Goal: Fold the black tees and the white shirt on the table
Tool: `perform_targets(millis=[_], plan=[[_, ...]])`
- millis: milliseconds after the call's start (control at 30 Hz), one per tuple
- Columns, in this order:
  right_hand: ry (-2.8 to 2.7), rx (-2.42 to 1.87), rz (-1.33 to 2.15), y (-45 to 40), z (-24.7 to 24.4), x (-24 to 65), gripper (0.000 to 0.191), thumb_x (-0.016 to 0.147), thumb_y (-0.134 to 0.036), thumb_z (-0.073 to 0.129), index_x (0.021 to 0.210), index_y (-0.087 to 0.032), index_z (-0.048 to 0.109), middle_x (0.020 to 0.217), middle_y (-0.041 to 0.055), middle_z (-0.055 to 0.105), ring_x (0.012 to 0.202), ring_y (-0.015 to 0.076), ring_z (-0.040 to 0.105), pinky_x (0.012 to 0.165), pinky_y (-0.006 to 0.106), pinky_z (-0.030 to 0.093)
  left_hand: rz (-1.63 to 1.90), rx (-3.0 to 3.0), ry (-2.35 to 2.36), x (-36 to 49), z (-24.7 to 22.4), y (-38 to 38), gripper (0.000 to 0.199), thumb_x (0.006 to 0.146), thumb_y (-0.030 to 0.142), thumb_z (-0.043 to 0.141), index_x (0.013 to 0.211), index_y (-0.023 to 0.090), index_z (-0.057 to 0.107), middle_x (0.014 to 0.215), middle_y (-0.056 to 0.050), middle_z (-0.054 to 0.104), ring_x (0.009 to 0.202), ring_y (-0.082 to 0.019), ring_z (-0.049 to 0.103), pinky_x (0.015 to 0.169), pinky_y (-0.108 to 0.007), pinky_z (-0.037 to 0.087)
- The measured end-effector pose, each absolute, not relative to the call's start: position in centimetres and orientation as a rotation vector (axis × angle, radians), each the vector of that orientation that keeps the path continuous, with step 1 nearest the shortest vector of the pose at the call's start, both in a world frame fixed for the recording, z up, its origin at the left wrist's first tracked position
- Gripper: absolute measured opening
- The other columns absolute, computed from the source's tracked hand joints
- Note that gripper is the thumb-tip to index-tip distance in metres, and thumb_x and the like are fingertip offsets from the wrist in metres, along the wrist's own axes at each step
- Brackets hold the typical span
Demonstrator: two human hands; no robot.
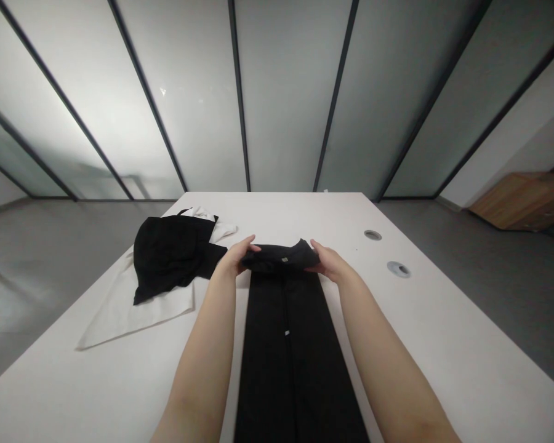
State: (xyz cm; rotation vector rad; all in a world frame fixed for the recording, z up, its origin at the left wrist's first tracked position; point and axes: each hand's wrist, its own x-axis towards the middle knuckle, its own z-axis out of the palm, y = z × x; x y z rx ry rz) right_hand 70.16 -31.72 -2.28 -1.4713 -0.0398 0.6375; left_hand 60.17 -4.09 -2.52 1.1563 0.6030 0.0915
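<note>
A black garment (pixel 286 363) lies as a long folded strip down the table toward me, with a seam or gap along its middle and a small white tag on it. Its far end is raised, and a small pale label shows there. My left hand (pixel 235 257) grips the left corner of that raised end, thumb on top. At the right corner, my right hand (pixel 329 261) holds the cloth the same way. The fingers beneath the fabric are partly hidden. Whether this is a top or trousers I cannot tell.
On the left of the white table (pixel 443 344), a heap of black cloth (pixel 170 255) rests on white cloth (pixel 133 314). Two round cable holes (pixel 399 269) are set in the right side. Frosted glass panels (pixel 281 92) stand behind; a wooden cabinet (pixel 521 200) is at far right.
</note>
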Motion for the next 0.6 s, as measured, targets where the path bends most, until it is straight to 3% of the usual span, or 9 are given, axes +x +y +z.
perform_targets(millis=[100, 167, 267, 333, 400, 467, 533, 600], plan=[[-0.02, -1.629, 0.665, -32.8, -2.8, 70.5, 0.05, 0.092, -0.064, 0.067, 0.064, -0.023, 0.058, 0.05, -0.0001, 0.053, 0.05, 0.0175, 0.054, 0.05, 0.03, 0.051, 0.05, 1.326, 0.667, 60.1, -3.6, -4.9, 0.021, 0.074, 0.027, 0.091, 0.072, 0.021, 0.07, 0.049, 0.001, 0.057, 0.051, -0.02, 0.062, 0.049, -0.026, 0.042], [-0.02, -1.664, 0.626, -32.7, -3.4, 70.4, 0.044, 0.087, -0.057, 0.075, 0.064, -0.024, 0.058, 0.047, -0.0024, 0.049, 0.047, 0.0158, 0.049, 0.047, 0.027, 0.045, 0.079, 1.346, 0.669, 60.2, -4.2, -5.9, 0.024, 0.071, 0.017, 0.091, 0.076, 0.021, 0.069, 0.049, 0.004, 0.055, 0.051, -0.019, 0.06, 0.05, -0.025, 0.04], [-0.041, -1.707, 0.551, -31.8, -4.0, 69.9, 0.022, 0.079, -0.038, 0.082, 0.08, -0.023, 0.067, 0.054, -0.0033, 0.058, 0.051, 0.0164, 0.054, 0.05, 0.026, 0.045, 0.122, 1.372, 0.661, 60.2, -4.4, -7.4, 0.034, 0.069, 0.01, 0.09, 0.092, 0.022, 0.067, 0.053, 0.007, 0.057, 0.05, -0.016, 0.059, 0.051, -0.023, 0.04], [-0.064, -1.725, 0.516, -31.1, -3.8, 69.5, 0.031, 0.074, -0.028, 0.082, 0.103, -0.024, 0.071, 0.062, -0.0043, 0.064, 0.055, 0.0172, 0.059, 0.054, 0.027, 0.048, 0.137, 1.378, 0.645, 60.1, -3.9, -8.0, 0.047, 0.07, 0.006, 0.088, 0.108, 0.023, 0.065, 0.059, 0.007, 0.061, 0.05, -0.015, 0.06, 0.053, -0.022, 0.043], [-0.134, -1.701, 0.433, -30.7, -3.1, 69.2, 0.053, 0.074, -0.024, 0.078, 0.126, -0.028, 0.067, 0.079, -0.0022, 0.072, 0.066, 0.0186, 0.066, 0.064, 0.029, 0.055, 0.185, 1.368, 0.605, 60.1, -2.8, -8.1, 0.058, 0.073, 0.005, 0.084, 0.123, 0.025, 0.062, 0.065, 0.006, 0.066, 0.053, -0.015, 0.063, 0.057, -0.023, 0.048], [-0.246, -1.62, 0.271, -30.3, -2.2, 69.1, 0.065, 0.077, -0.024, 0.073, 0.141, -0.031, 0.06, 0.111, 0.0025, 0.075, 0.092, 0.0207, 0.071, 0.085, 0.034, 0.059, 0.299, 1.31, 0.521, 60.2, -1.5, -8.0, 0.066, 0.077, 0.006, 0.08, 0.136, 0.028, 0.057, 0.074, 0.005, 0.071, 0.06, -0.015, 0.068, 0.064, -0.024, 0.054], [-0.33, -1.507, 0.098, -30.1, -1.4, 69.3, 0.074, 0.08, -0.025, 0.071, 0.151, -0.033, 0.053, 0.145, 0.004, 0.063, 0.126, 0.0222, 0.063, 0.108, 0.037, 0.053, 0.422, 1.216, 0.428, 60.5, -0.4, -7.7, 0.073, 0.082, 0.009, 0.078, 0.147, 0.031, 0.05, 0.087, 0.003, 0.076, 0.07, -0.015, 0.073, 0.076, -0.027, 0.058], [-0.308, -1.44, 0.034, -30.0, -1.2, 69.8, 0.085, 0.081, -0.027, 0.073, 0.159, -0.035, 0.041, 0.162, 0.0026, 0.049, 0.145, 0.0227, 0.049, 0.118, 0.039, 0.045, 0.466, 1.148, 0.417, 60.7, -0.1, -7.5, 0.076, 0.085, 0.013, 0.078, 0.151, 0.032, 0.047, 0.092, 0.001, 0.078, 0.077, -0.016, 0.075, 0.082, -0.029, 0.06]])
